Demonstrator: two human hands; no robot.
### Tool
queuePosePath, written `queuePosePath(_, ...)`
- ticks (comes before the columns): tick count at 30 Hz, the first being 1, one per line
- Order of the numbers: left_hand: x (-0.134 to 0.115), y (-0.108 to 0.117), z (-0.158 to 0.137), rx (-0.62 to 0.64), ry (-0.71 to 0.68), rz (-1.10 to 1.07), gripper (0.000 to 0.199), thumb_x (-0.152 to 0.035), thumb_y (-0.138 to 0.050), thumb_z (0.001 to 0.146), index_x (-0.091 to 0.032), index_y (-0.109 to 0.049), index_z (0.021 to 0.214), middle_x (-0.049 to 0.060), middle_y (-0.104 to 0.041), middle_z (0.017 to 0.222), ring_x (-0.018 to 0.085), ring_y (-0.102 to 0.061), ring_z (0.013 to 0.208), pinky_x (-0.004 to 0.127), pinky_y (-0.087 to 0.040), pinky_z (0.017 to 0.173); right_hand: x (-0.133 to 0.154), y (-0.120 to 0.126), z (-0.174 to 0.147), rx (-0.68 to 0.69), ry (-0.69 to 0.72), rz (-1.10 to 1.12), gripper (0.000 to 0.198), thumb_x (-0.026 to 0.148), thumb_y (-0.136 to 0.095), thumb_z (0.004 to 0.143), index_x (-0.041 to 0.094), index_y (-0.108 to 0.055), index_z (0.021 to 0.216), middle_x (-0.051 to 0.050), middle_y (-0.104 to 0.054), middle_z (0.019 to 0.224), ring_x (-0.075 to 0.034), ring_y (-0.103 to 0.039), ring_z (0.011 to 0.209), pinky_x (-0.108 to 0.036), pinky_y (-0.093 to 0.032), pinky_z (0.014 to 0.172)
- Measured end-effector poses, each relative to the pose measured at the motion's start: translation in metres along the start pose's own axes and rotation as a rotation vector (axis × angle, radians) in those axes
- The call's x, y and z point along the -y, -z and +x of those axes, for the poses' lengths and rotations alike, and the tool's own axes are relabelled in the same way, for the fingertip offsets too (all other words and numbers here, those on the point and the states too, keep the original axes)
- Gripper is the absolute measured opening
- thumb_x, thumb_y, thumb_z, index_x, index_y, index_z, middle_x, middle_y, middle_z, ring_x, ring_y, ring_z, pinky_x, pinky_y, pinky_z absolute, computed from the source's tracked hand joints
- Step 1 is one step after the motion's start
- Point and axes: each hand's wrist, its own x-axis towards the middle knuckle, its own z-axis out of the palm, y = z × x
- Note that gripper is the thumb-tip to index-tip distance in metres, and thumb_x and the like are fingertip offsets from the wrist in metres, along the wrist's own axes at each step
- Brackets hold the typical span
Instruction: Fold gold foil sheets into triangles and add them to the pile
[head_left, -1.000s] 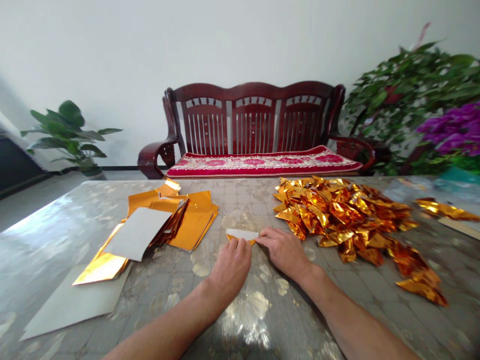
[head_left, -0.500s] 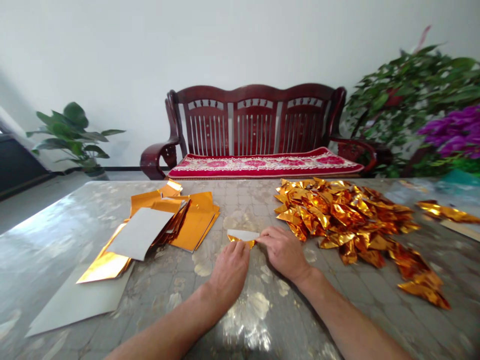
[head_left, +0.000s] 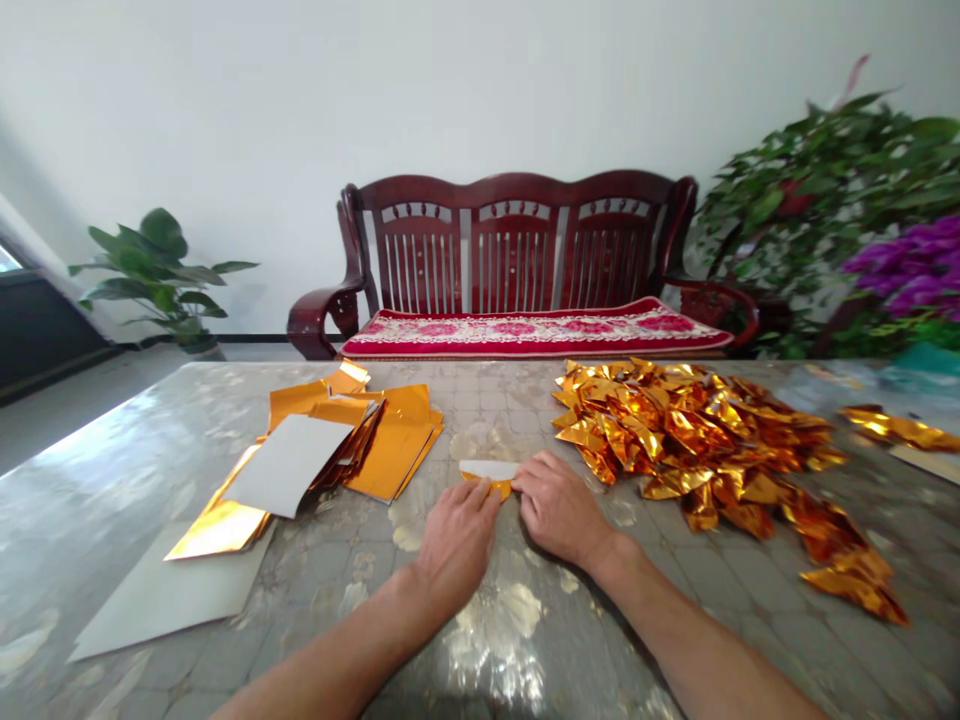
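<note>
Evidently hand-folding at a patterned, glossy table (head_left: 480, 395). Two bare forearms enter from the near edge, hands meeting about mid-table.

Left hand (head_left: 459, 525): palm down, fingers close together, tips resting on the near gold edge of a small folded paper (head_left: 489, 468). Thumb partly hidden; cannot tell whether it pinches from below. Right hand (head_left: 559, 510): fingers curled in, tips closed on the paper's right end. The paper lies between the two sets of fingertips, a pale strip showing on its far side, gold on its near side.

To the left, a large pale sheet (head_left: 172, 595) lies flat, its far part under a loose stack of gold sheets (head_left: 394, 440). On that stack, one grey-white sheet (head_left: 289, 465), plain face up, corners askew.

To the right, well apart from the stack, a heap of crumpled-looking gold folded pieces (head_left: 697, 430), a few trailing toward the near right. Beyond it, at the right edge, another gold piece (head_left: 900, 430) beside a flat beige piece (head_left: 926, 462); clear plastic (head_left: 817, 385) behind.

Past the table: dark red wooden bench (head_left: 510, 190) with a red-and-white runner (head_left: 514, 330); leafy plant (head_left: 157, 270) left, purple flowers (head_left: 911, 265) and trailing greenery (head_left: 810, 180) right. Pale wall (head_left: 487, 80) behind.
</note>
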Motion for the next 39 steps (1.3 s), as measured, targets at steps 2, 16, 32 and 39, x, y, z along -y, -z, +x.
queuePosePath(2,0.001,0.002,0.0,0.012,-0.018,-0.061,0.03,-0.015,-0.046,0.094,-0.021,-0.063,0.118,0.007,-0.066,0.122,0.022,-0.058,0.111,0.036,-0.045,0.1,0.0,0.002,0.0,-0.008,-0.035,-0.028,0.017,0.015,-0.053,0.087,0.018,-0.065,0.076,-0.007,-0.064,0.083,-0.021,-0.051,0.09,-0.033,-0.04,0.084)
queuePosePath(16,0.022,0.012,0.023,0.004,0.226,-0.237,0.013,-0.03,-0.065,0.086,-0.023,-0.069,0.095,0.003,-0.066,0.097,0.02,-0.061,0.097,0.029,-0.045,0.084,-0.012,0.003,0.008,0.072,-0.151,0.061,0.011,0.019,-0.065,0.084,0.021,-0.064,0.074,-0.001,-0.063,0.081,-0.017,-0.057,0.084,-0.028,-0.038,0.074)
queuePosePath(32,0.035,0.012,0.031,0.074,0.328,-0.179,0.037,-0.049,-0.075,0.074,-0.021,-0.064,0.097,0.004,-0.066,0.093,0.024,-0.062,0.095,0.031,-0.043,0.081,-0.024,0.003,0.018,0.174,-0.09,0.151,0.031,0.017,-0.064,0.08,0.023,-0.066,0.11,-0.005,-0.065,0.107,-0.022,-0.052,0.101,-0.032,-0.039,0.089)
queuePosePath(39,0.035,0.014,0.036,0.124,0.372,-0.222,0.032,-0.047,-0.075,0.073,-0.021,-0.066,0.088,0.003,-0.067,0.087,0.023,-0.061,0.089,0.028,-0.039,0.072,-0.026,0.004,0.022,0.212,-0.125,0.183,0.025,0.017,-0.065,0.078,0.023,-0.067,0.102,-0.002,-0.068,0.101,-0.02,-0.053,0.096,-0.029,-0.038,0.084)
